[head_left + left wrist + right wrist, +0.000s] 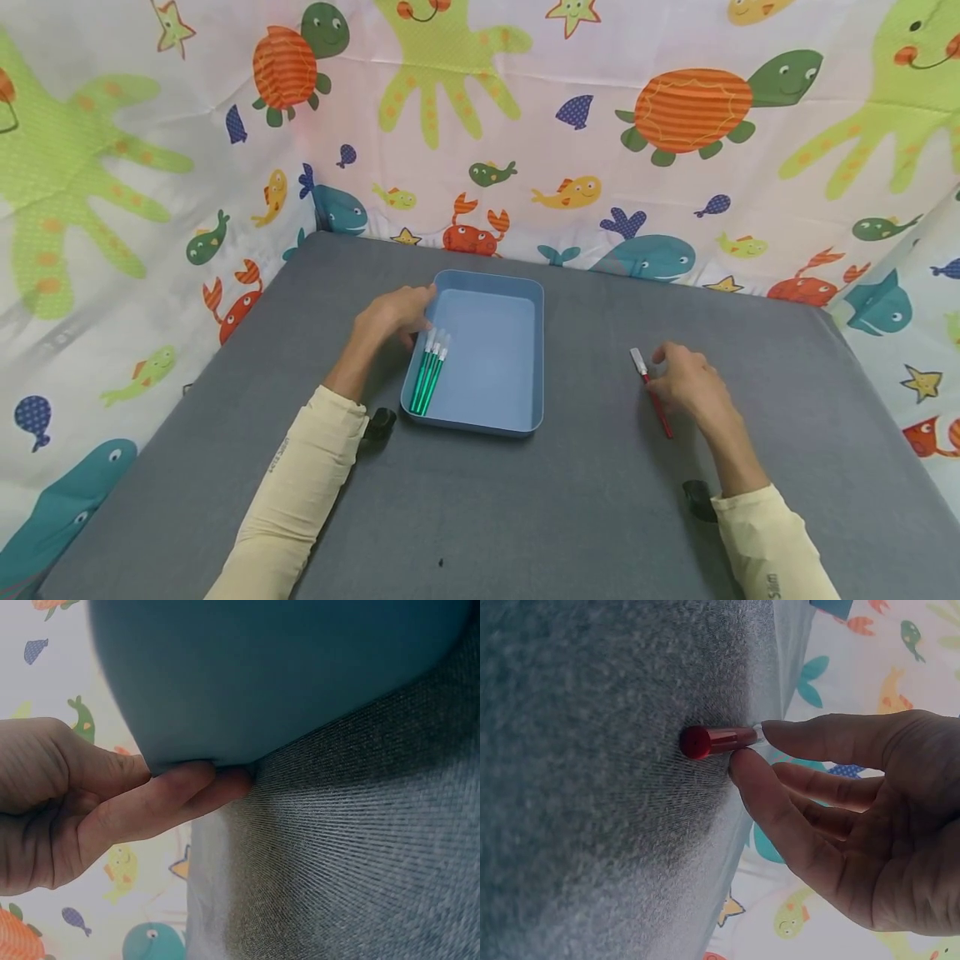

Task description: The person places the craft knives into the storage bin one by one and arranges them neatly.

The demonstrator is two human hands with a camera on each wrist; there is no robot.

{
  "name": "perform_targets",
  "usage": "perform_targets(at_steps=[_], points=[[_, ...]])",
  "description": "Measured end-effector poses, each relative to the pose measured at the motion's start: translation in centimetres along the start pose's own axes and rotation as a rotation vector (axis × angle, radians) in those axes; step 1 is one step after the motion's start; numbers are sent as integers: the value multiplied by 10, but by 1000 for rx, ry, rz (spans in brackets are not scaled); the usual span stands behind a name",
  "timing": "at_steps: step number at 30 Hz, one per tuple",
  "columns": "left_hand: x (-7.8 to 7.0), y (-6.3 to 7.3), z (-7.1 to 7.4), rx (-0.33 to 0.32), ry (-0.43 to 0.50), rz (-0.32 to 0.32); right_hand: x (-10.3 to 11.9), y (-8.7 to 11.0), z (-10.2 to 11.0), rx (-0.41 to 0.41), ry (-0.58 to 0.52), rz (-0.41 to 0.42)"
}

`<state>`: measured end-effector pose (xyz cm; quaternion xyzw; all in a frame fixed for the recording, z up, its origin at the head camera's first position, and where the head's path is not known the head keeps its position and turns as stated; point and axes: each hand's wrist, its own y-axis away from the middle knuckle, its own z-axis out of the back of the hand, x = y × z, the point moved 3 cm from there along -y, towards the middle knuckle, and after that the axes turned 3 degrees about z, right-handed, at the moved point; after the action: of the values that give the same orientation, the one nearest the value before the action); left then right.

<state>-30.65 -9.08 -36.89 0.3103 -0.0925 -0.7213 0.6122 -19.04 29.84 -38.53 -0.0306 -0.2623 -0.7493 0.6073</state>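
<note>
A shallow blue tray [495, 367] sits on the table, with several green pens [427, 383] with pale caps along its left side. At the tray's left wall, my left hand [393, 317] holds the edge; in the left wrist view its thumb and fingers are at the tray's lower edge [247, 682]. To the right, a red pen [660, 412] with a white cap lies on the cloth. My right hand [686, 383] is over this pen, thumb and forefinger apart near its cap end. In the right wrist view their tips are at either side of the red pen [720, 741]; a firm pinch is not visible.
Grey cloth [585, 500] covers the table. A white curtain [465, 75] printed with sea animals hangs along the back and sides. Dark wrist-worn devices show by the left wrist [380, 423] and the right wrist [699, 500]. A small dark speck [440, 563] lies near the front.
</note>
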Motion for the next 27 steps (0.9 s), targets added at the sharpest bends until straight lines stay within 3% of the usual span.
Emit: perform_targets(at_steps=[27], points=[[0, -2, -1, -12, -17, -38, 6, 0, -8, -83, 44, 92]])
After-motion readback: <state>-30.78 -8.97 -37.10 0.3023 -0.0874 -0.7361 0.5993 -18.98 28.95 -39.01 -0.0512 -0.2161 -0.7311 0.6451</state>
